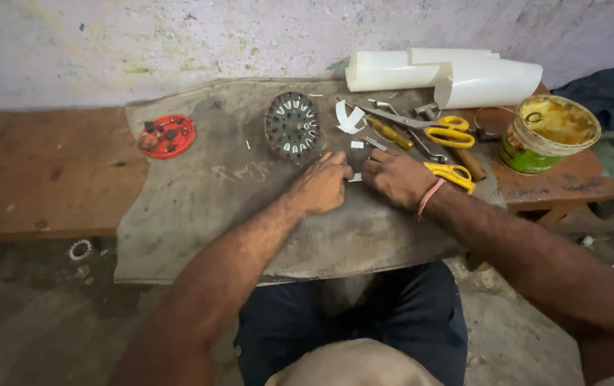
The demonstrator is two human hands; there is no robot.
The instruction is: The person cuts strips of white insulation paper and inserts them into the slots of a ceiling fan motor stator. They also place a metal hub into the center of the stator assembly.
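Observation:
My left hand (323,186) and my right hand (395,176) meet over a grey cloth-covered board (200,207) and pinch a small white paper strip (355,176) between their fingertips. Just beyond my left hand lies a round dark slotted metal core (292,126) with white paper pieces in its slots. Under and beside my right hand lie yellow-handled scissors (451,174). A pink band circles my right wrist.
A second pair of yellow scissors (448,131), a screwdriver (392,134), metal tools and white paper scraps (350,118) lie behind my hands. Rolled white sheets (450,75) rest at the back. A green tin (548,134) stands on the right. A red lid (167,136) holds small parts.

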